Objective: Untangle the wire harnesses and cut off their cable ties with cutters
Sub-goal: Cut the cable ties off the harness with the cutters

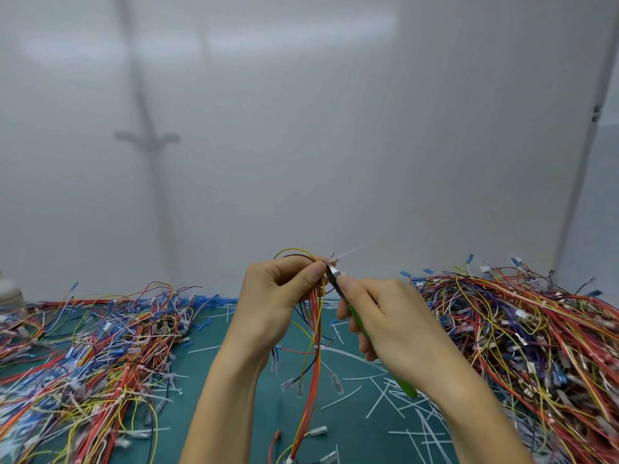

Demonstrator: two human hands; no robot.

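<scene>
Wire-harness workshop: a green-matted surface point(351, 430) carries a left heap point(93, 356) of multicoloured wire harnesses on one side and a larger right heap point(522, 343) on the other, with snipped white cable ties point(402, 406) littering its middle. Above the surface, the left hand point(278, 296) grips a single harness point(314, 329) and the right hand point(385, 316) holds green-handled cutters point(360, 324). A plain white panel wall point(318, 145) rises behind the surface.

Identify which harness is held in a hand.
The harness the left hand holds up at centre, cutters at its tie; the left pile and right pile lie on the mat.
</scene>
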